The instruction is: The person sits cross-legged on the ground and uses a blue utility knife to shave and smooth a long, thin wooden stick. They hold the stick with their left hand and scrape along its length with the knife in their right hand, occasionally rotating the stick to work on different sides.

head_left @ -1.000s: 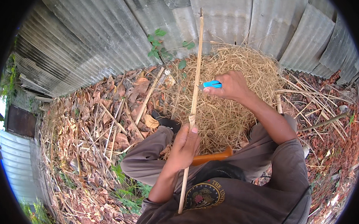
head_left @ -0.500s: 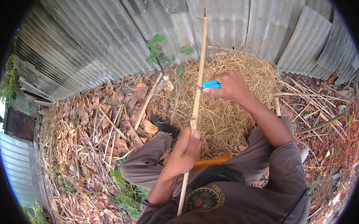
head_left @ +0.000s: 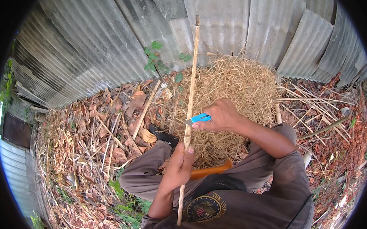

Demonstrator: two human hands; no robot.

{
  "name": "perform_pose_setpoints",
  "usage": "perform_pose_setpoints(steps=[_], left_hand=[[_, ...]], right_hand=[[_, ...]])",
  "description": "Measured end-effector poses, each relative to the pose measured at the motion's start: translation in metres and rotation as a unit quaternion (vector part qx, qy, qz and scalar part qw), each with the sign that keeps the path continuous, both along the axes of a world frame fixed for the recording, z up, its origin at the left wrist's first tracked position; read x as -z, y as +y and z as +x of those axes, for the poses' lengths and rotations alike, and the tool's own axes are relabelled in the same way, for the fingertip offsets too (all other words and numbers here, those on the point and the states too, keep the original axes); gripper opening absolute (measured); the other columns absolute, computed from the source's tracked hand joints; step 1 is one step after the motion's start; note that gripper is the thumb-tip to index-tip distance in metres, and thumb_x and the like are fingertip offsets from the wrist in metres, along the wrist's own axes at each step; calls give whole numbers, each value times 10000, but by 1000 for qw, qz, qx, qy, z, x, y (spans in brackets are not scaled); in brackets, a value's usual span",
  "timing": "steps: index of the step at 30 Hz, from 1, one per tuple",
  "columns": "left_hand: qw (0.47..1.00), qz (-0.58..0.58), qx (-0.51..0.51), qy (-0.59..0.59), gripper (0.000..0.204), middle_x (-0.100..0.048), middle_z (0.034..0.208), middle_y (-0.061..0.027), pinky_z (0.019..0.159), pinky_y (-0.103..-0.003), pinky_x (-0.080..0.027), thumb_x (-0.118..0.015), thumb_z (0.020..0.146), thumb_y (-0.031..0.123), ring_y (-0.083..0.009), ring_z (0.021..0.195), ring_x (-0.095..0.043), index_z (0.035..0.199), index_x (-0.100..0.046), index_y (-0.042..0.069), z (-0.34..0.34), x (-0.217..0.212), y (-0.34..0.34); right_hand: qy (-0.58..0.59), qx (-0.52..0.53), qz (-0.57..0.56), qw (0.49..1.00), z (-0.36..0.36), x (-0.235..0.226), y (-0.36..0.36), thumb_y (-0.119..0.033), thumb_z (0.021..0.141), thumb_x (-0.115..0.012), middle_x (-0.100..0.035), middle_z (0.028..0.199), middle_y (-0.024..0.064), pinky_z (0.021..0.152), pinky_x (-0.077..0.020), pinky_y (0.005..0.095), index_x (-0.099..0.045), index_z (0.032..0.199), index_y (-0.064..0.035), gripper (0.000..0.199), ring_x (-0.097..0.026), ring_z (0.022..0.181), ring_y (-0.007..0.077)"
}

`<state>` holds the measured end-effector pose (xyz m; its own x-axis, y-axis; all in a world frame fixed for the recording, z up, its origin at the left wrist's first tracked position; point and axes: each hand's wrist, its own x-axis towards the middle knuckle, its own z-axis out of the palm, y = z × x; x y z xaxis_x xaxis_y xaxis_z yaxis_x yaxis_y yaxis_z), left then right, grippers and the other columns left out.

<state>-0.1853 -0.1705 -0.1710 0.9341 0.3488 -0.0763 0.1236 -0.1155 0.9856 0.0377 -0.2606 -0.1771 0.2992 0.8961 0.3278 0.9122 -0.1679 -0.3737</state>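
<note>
I see the left hand [head_left: 178, 167] closed around a pale stick [head_left: 193, 80] in the lower middle of the frame; the stick passes through that grip, its long end slanting to the upper middle and its short end reaching the dark shirt [head_left: 251, 207] below. At centre, the right hand [head_left: 223, 115] clasps a blue cutter [head_left: 200, 118], and I see its blade at the stick, just above the left grip.
</note>
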Motion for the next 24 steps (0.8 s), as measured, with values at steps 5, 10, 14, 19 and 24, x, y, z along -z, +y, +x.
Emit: perform_pose_setpoints(steps=[5,10,14,19,24], left_hand=[[989,147,15,22,124,-414,684,-60,551,-337,-365,-435,1005,136,-147,598,-402,975,-435,16,15,-7,4],[993,114,21,19,149,-446,741,13,548,-254,-358,-426,1017,163,-70,628,-397,1013,-459,18,20,4,7],[997,29,67,37,126,-408,719,33,533,-218,-325,-428,1015,151,-42,616,-361,991,-452,29,6,0,-14],[995,42,88,38,119,-389,682,49,510,-199,-308,-424,1020,151,-20,603,-351,982,-450,41,-21,9,-25],[998,6,-9,56,121,-395,680,-13,562,-292,-365,-435,1009,143,-102,624,-388,962,-453,33,-8,14,1]], right_hand=[[-92,30,19,995,34,15,3,-791,718,-550,-513,436,56,414,-405,387,-584,523,-118,702,-554,412,252],[-138,35,77,987,49,17,5,-806,714,-525,-550,480,72,456,-440,397,-629,583,-110,715,-583,459,271],[-14,260,-24,965,107,29,0,-835,764,-411,-554,489,99,479,-458,420,-640,593,-84,804,-598,490,286],[72,302,-105,945,136,35,-14,-826,810,-337,-561,502,130,497,-465,446,-645,606,-58,853,-620,525,293],[45,9,-78,996,-11,32,1,-781,809,-447,-532,467,118,456,-444,428,-616,567,-91,751,-588,474,304]])
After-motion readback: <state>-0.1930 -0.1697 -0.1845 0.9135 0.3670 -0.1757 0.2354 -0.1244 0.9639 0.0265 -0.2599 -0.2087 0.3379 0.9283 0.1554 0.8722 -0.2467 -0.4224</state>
